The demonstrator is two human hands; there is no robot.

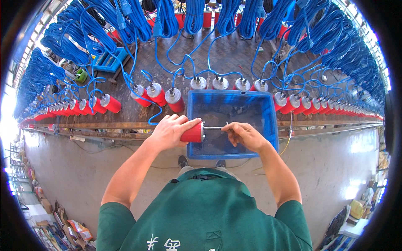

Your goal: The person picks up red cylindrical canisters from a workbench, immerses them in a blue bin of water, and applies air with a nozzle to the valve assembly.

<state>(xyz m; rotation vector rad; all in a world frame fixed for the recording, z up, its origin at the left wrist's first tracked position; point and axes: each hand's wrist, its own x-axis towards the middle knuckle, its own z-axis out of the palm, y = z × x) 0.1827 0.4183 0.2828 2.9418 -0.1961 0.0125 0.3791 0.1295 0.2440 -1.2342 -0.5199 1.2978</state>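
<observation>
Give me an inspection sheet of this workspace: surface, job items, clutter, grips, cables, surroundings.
Surface: brown table, visibly worn.
Job items: red cylinder and thin rod, seen over the bin; other cylinders line the table.
Clutter: blue tray, far left.
Grips: left grip around the red cylinder; right grip pinching the rod.
Cables: blue cables, bundled along the far side, loose runs reaching cylinders.
Surroundings: gray floor; goods piled lower left.

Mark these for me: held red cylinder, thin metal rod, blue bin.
Held red cylinder point(193, 134): head view, on its red side wall.
Thin metal rod point(213, 128): head view, on the bare shaft, mid-length.
Blue bin point(271, 115): head view, on its right wall.
</observation>
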